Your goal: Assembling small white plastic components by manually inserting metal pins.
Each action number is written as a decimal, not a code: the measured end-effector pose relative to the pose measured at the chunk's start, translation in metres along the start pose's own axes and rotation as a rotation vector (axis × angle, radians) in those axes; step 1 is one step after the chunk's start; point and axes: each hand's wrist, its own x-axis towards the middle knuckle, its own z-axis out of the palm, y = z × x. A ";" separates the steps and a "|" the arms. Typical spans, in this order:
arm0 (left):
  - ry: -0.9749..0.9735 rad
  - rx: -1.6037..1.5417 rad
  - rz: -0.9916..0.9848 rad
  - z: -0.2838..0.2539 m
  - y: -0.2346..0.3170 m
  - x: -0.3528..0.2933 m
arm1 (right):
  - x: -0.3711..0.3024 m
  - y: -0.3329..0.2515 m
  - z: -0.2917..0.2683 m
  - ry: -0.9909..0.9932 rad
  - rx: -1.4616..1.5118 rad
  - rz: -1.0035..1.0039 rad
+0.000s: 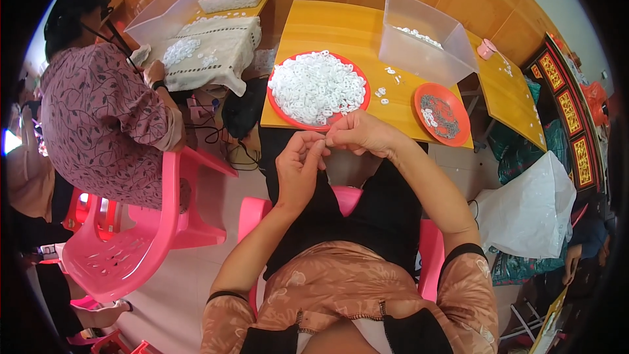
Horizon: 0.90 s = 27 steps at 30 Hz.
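My left hand (299,165) and my right hand (364,135) meet over my lap, just off the near edge of the yellow table (327,23). Fingertips of both are pinched together on something too small to make out. Right in front of them is a round red tray (270,95) heaped with small white oval plastic pieces (318,85). To its right lies a smaller orange-red plate (460,108) bearing thin grey metal bits (445,118) and a few white pieces. Several loose white pieces (384,101) are scattered between tray and plate.
A clear plastic bin (429,59) with white pieces stands at the back right. Beyond it is a small pink cup (486,49). At left, another person (108,118) works at a cloth-covered table (226,52) beside a pink chair (167,223). A white sack (527,206) lies at right.
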 end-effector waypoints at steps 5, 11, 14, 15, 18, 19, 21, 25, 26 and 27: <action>0.002 0.101 0.001 0.007 -0.011 0.014 | 0.001 0.010 -0.002 0.145 -0.054 -0.087; 0.094 -0.332 -0.367 0.007 -0.026 0.021 | 0.017 0.019 -0.026 0.737 -1.108 -0.548; 0.079 -0.429 -0.418 0.008 -0.027 0.018 | 0.034 0.021 -0.043 0.677 -1.015 -0.347; 0.068 -0.450 -0.437 0.008 -0.026 0.019 | 0.041 0.024 -0.046 0.670 -1.017 -0.307; 0.043 -0.458 -0.424 0.007 -0.023 0.019 | 0.059 0.034 -0.049 0.606 -0.987 -0.269; 0.036 -0.465 -0.425 0.008 -0.022 0.019 | 0.061 0.038 -0.050 0.604 -0.991 -0.267; 0.042 -0.482 -0.433 0.007 -0.019 0.018 | 0.064 0.041 -0.051 0.601 -1.001 -0.244; 0.003 -0.456 -0.412 0.008 -0.013 0.014 | 0.039 0.034 -0.034 0.606 -0.768 -0.451; 0.000 -0.523 -0.419 0.009 -0.012 0.012 | 0.030 0.031 -0.023 0.519 -0.576 -0.488; -0.005 -0.591 -0.426 0.011 -0.010 0.011 | 0.019 0.028 -0.013 0.471 -0.485 -0.406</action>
